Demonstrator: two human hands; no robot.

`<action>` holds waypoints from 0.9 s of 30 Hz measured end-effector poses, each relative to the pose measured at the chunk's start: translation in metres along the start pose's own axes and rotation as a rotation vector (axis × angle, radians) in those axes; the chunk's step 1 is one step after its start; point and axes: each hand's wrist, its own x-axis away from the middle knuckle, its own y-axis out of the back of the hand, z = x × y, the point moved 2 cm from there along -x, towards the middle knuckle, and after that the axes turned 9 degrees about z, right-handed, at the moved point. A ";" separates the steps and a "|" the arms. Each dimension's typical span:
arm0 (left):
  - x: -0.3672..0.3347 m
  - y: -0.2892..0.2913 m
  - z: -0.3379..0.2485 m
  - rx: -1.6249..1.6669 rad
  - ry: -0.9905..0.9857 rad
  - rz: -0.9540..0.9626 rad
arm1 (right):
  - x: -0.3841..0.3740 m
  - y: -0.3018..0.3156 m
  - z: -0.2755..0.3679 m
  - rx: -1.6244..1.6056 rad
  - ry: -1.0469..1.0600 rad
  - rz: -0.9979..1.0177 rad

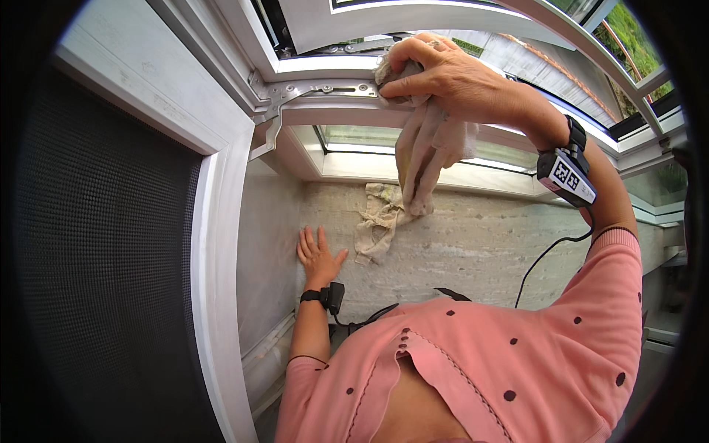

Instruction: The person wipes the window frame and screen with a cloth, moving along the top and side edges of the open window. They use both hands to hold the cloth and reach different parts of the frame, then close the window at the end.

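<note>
My right hand point(443, 77) is closed round a bunched whitish cloth point(436, 148) and presses it on the window frame's lower rail point(317, 69). The loose part of that cloth hangs down in folds. Just left of the hand, a metal window hinge point(317, 90) is fixed along the frame. My left hand point(317, 258) lies flat on the pale stone sill point(473, 236), fingers spread and holding nothing. A second, stained cloth point(378, 221) lies on the sill between my hands; whether it joins the hanging cloth is hard to tell.
At the left stands an opened white-framed panel with dark mesh point(111, 244). An open window sash point(413, 22) tilts outward at the top. A black cable point(543, 258) runs from the device point(567, 176) on my right wrist. Outside, a roof edge point(565, 70) shows.
</note>
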 end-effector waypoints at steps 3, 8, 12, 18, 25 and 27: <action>0.004 -0.002 0.002 -0.007 -0.004 -0.014 | 0.001 -0.002 0.006 -0.010 0.030 -0.064; -0.001 0.007 -0.004 -0.003 0.034 0.038 | 0.002 0.001 0.009 0.143 0.064 -0.132; 0.000 0.006 -0.003 0.004 0.053 0.051 | 0.012 0.002 0.009 0.258 -0.032 -0.183; -0.001 0.002 0.001 -0.033 0.050 0.067 | -0.034 -0.018 0.049 0.150 -0.081 -0.451; -0.003 0.007 -0.002 -0.065 0.064 0.115 | 0.005 -0.050 0.053 0.253 -0.237 -0.571; -0.002 0.004 0.000 -0.063 0.071 0.117 | 0.028 -0.046 0.041 0.233 -0.260 -0.594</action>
